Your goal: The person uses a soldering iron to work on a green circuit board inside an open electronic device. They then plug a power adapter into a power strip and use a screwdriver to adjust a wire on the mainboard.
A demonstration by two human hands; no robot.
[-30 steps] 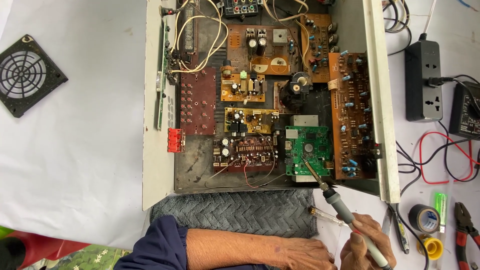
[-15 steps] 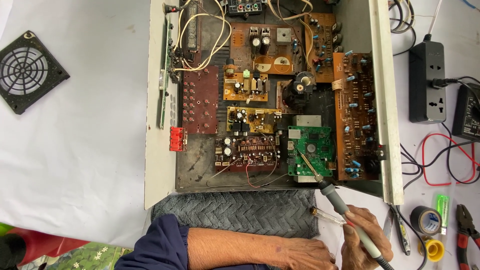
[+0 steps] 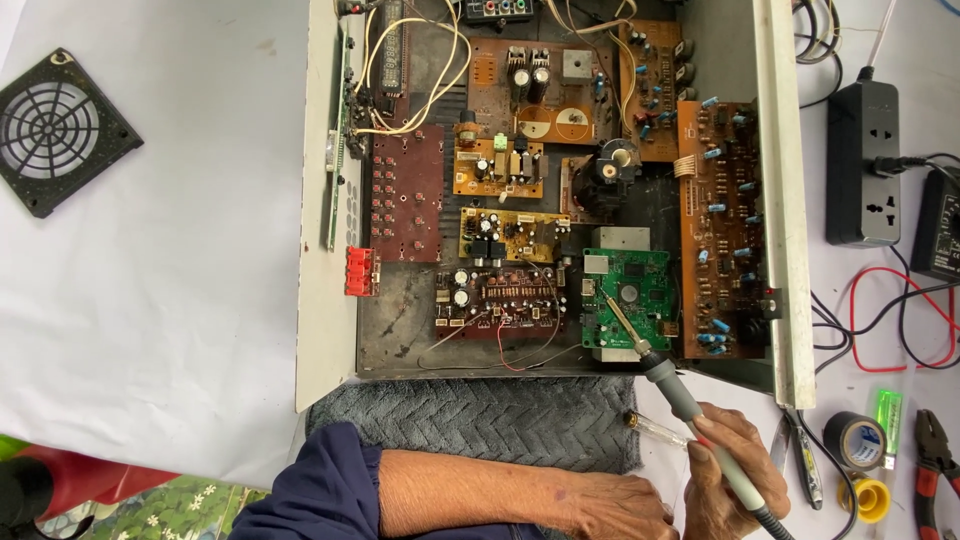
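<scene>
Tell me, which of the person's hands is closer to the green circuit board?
The right hand. It holds the soldering iron, whose tip rests on the green circuit board. The left hand lies lower, by the grey towel.

The right hand [image 3: 735,470] is cut off by the bottom edge, so the grey tool's [image 3: 700,425] rear end and cord run out of view. The left hand [image 3: 620,505] is also cropped there, its fingers unseen. The pliers [image 3: 935,465] and black adapter [image 3: 940,235] are clipped at the right edge. Parts on the green board [image 3: 630,305] are too small to tell.
</scene>
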